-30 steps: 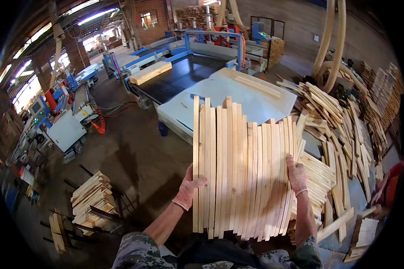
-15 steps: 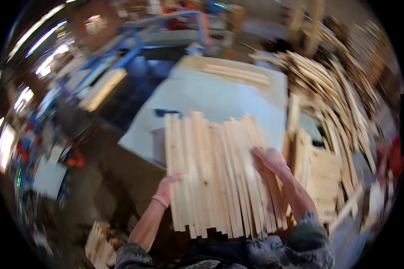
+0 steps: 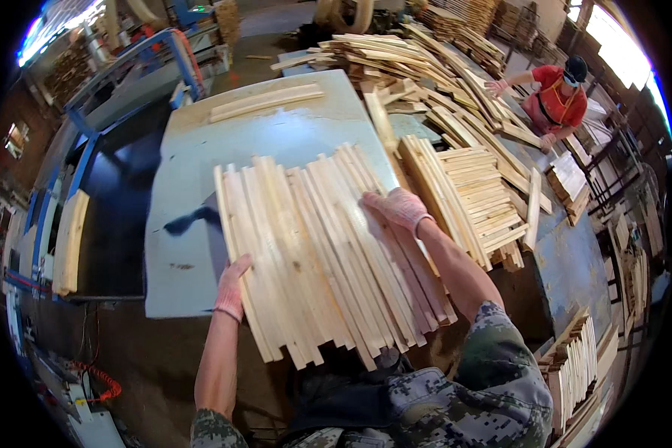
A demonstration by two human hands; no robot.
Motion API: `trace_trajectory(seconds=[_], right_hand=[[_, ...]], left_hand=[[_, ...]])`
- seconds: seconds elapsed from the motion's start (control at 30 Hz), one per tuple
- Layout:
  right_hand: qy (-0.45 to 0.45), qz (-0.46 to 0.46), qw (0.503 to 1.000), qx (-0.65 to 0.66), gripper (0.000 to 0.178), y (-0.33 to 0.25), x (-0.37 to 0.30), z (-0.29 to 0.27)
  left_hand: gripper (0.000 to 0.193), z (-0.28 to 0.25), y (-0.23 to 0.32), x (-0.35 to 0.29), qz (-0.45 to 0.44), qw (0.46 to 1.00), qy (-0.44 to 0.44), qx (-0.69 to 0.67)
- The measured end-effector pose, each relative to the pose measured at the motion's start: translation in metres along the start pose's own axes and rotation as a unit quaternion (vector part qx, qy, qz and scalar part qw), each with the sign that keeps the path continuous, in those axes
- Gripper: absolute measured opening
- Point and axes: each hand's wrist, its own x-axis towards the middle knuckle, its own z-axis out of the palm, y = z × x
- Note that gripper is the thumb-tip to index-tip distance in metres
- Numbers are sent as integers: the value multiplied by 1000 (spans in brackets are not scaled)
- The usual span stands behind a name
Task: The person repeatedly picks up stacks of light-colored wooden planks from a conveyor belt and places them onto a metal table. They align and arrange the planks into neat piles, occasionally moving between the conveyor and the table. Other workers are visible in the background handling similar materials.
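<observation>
Between my hands is a row of wooden slats, pressed side by side with uneven ends. My gloved left hand grips the row's left edge, its fingers running out of sight beneath. On the right, my gloved right hand clasps the far right side, thumb lying across the top. Beyond and partly under the slats is a pale blue tabletop. A couple of loose wood strips lie along its far edge.
Right of the table stands a stack of slats, backed by a big heap of boards. A co-worker in a red shirt handles boards at the far right. A blue-framed machine is on the left; more slats sit lower right.
My view has swung to the right, bringing the co-worker into sight. The row of slats stays in both hands and now lies tilted, over the table's near part.
</observation>
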Motion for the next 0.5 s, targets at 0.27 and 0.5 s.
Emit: trace_trajectory(seconds=[0.27,0.5], right_hand=[[27,-32,988,146,77,-32,-54,57],[-24,-153,836,526,75,-24,-64,144]], left_hand=[[65,-60,41,6,23,998,-36,49],[88,-114,101,14,140,873,23,467]])
